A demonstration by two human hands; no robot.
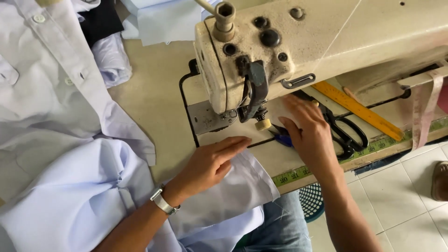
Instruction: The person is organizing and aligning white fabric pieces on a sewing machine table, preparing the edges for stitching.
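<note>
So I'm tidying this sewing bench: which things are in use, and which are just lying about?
In use: left hand and right hand flat on the pale fabric, at the sewing machine.

Lying about: scissors, yellow ruler, buttoned shirt, tape measure.

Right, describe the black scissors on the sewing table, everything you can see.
The black scissors lie flat on the pale sewing table, right of the needle, handles toward the table's near edge. Two dark looped handles show; the blades run up-left behind the right hand, mostly hidden. A yellow ruler lies just beyond them. Whether the hand touches them is unclear.
</note>
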